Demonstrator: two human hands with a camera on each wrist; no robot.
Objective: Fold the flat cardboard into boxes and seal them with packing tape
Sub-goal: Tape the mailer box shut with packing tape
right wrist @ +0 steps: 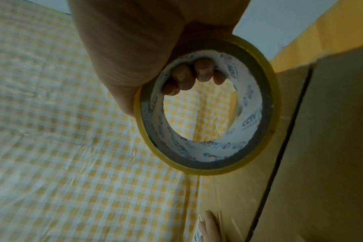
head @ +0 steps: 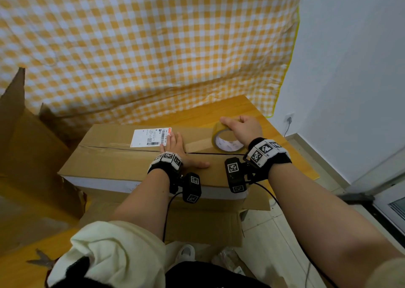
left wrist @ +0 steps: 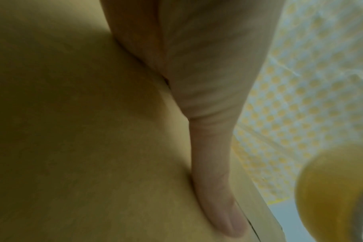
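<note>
The box (head: 140, 156) flaps are pinned shut by the flat, straight-fingered left hand (head: 178, 150) while the tape roll (head: 228, 139) is gripped by the right hand (head: 245, 127), presumably for sealing the seam.

Both wrists carry black fabric bands (head: 269, 154) faced with white fiducial-marker tiles. Black marker-tagged camera blocks (head: 235, 175) hang beneath, trailing thin black cables (head: 166, 213). Cream sleeve (head: 114, 250) bunched above left elbow.

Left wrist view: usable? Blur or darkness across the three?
Left wrist: dim, soft, left hand flat on the box. Right wrist: sharper on the tape roll, checked cloth smeared. Head: evenly lit, sharp, wide-angle bending at the edges.
</note>
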